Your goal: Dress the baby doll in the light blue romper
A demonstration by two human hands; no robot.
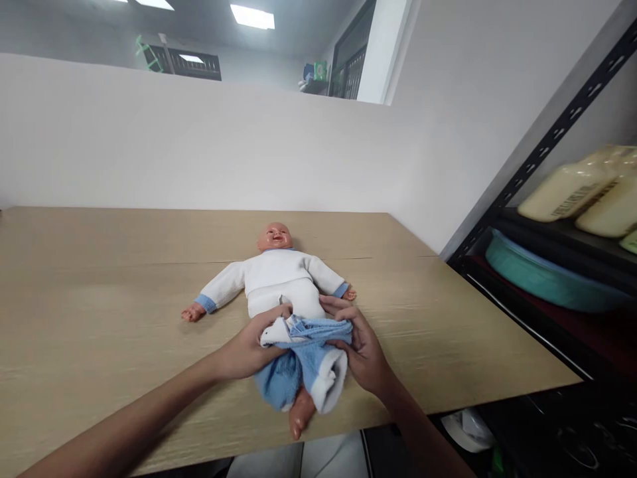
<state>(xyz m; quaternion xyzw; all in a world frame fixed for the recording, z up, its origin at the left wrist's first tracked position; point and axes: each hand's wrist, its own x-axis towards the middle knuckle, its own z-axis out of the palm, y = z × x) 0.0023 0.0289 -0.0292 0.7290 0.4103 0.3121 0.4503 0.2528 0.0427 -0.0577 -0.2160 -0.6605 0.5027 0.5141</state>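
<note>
A baby doll [279,279] lies on its back on the wooden table, head away from me, in a white top with blue cuffs. Blue doll pants [283,382] with white leg ends are bunched around its legs, below the white belly. My left hand [256,345] is closed on the waistband at the left side. At the right side my right hand [361,345] grips the same waistband, its fingers reaching up against the doll's body. One bare foot [301,413] pokes out below the pants; the other foot is hidden.
The wooden table [99,285] meets a white wall at the back. To the right stands a dark metal shelf [537,149] with cream-coloured bottles [567,189] and a teal basin [545,275]. My lap is under the table's front edge.
</note>
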